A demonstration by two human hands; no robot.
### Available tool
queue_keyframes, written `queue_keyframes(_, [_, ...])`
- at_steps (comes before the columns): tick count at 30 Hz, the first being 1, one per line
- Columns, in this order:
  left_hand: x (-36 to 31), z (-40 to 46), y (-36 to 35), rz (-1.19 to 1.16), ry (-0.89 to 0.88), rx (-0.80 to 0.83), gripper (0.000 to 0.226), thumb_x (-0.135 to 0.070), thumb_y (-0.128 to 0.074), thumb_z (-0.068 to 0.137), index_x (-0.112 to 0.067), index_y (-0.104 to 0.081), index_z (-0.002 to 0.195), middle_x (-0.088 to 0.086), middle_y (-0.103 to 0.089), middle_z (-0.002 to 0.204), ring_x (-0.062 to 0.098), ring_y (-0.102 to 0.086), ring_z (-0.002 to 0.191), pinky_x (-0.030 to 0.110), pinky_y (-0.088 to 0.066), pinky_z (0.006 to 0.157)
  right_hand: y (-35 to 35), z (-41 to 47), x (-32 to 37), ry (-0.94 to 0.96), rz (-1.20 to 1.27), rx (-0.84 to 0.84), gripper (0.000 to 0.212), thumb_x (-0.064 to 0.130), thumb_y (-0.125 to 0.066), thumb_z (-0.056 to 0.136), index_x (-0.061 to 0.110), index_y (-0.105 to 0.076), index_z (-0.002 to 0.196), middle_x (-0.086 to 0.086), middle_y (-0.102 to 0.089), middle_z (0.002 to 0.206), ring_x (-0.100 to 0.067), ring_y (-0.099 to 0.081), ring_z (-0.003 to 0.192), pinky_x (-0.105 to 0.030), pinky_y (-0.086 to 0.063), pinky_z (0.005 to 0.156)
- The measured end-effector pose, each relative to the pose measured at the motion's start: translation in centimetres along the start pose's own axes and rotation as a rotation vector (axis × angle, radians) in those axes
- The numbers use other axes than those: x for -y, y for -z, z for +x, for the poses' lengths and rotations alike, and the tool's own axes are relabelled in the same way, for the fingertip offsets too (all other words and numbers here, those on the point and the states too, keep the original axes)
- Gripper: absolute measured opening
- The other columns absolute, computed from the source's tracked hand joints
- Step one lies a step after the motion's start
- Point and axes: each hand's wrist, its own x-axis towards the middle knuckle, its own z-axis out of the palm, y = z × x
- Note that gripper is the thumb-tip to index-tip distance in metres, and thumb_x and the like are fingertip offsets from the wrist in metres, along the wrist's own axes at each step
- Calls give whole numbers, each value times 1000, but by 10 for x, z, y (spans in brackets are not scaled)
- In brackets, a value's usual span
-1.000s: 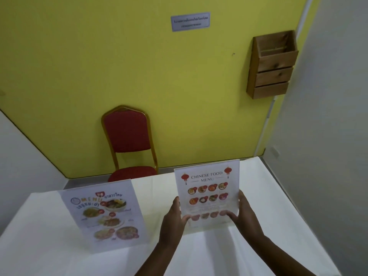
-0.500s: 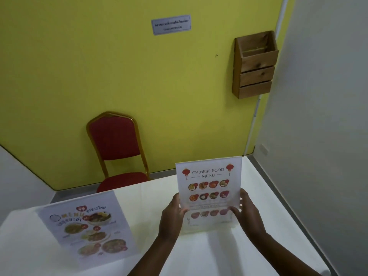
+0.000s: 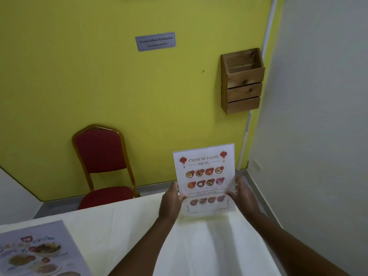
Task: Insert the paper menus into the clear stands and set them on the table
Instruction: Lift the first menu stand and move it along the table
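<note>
A clear stand with the Chinese food menu (image 3: 204, 172) inside stands upright near the far right corner of the white table (image 3: 127, 222). My left hand (image 3: 170, 202) grips its left edge and my right hand (image 3: 242, 193) grips its right edge, both at about mid-height. The stand's base appears to rest on the tablecloth. A second clear stand with a Thai food menu (image 3: 37, 251) stands at the near left, partly cut off by the frame's edge.
A red chair with a gold frame (image 3: 101, 166) stands behind the table against the yellow wall. A wooden wall box (image 3: 242, 80) hangs at the upper right. A grey wall runs close along the table's right side.
The Chinese menu stand has shifted farther toward the table's back right corner with both hands on it. The view has panned right, pushing the Thai menu stand to the lower left edge.
</note>
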Motion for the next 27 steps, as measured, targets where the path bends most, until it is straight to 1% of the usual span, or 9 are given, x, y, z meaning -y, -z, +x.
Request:
queue_keyframes(3, [-8, 20, -13, 3, 23, -15, 35, -25, -75, 80, -18, -47, 99, 0, -69, 104, 17, -66, 91, 23, -51, 64, 6, 29, -9, 15, 22, 30, 52, 20, -76, 76, 25, -45, 119, 0, -66, 111, -18, -64, 98, -40, -56, 78])
queue_keyframes(6, [-13, 35, -26, 11, 49, -23, 36, -24, -76, 79, -18, -47, 99, 2, -70, 103, 17, -67, 90, 28, -56, 66, 8, 51, -18, 27, 11, 50, 49, 16, -75, 76, 22, -45, 114, -3, -68, 108, -20, -65, 96, -34, -54, 73])
queue_keyframes(8, [-14, 43, -34, 13, 67, -32, 37, -24, -77, 78, -18, -46, 99, 2, -70, 103, 18, -67, 91, 32, -58, 69, 8, 62, -24, 28, 15, 59, 48, 14, -75, 76, 22, -44, 112, -4, -68, 108, -21, -66, 95, -33, -54, 70])
queue_keyframes(11, [-12, 54, -45, 24, 94, -35, 39, -25, -78, 77, -20, -45, 97, 2, -70, 104, 18, -68, 92, 35, -58, 72, 4, 73, -35, 19, 44, 81, 50, 12, -73, 78, 24, -42, 114, -2, -67, 109, -18, -64, 96, -36, -56, 73])
queue_keyframes(14, [-16, 63, -49, 55, 93, -30, 39, -22, -77, 78, -17, -45, 99, 4, -70, 107, 20, -67, 95, 33, -57, 71, 1, 82, -45, 24, 49, 88, 51, 15, -74, 77, 26, -42, 116, -4, -67, 110, -21, -66, 98, -41, -59, 74])
queue_keyframes(18, [-17, 69, -52, 66, 93, -25, 38, -19, -76, 79, -15, -45, 101, 7, -70, 109, 22, -67, 98, 32, -56, 71, -2, 92, -50, 26, 31, 103, 52, 17, -75, 76, 24, -42, 116, -5, -67, 109, -23, -66, 97, -41, -59, 72])
queue_keyframes(23, [-11, 65, -57, 33, 128, -44, 39, -16, -77, 78, -13, -48, 104, 6, -69, 113, 23, -67, 102, 35, -58, 75, -10, 95, -58, 41, 11, 120, 56, 22, -78, 74, 24, -45, 120, -4, -67, 113, -23, -65, 101, -43, -57, 78])
queue_keyframes(27, [-9, 61, -61, -9, 157, -35, 37, -13, -75, 80, -13, -49, 106, 6, -67, 117, 25, -66, 105, 38, -59, 76, -14, 94, -59, 36, -1, 131, 56, 22, -77, 75, 19, -48, 122, -6, -66, 116, -26, -64, 103, -44, -56, 80])
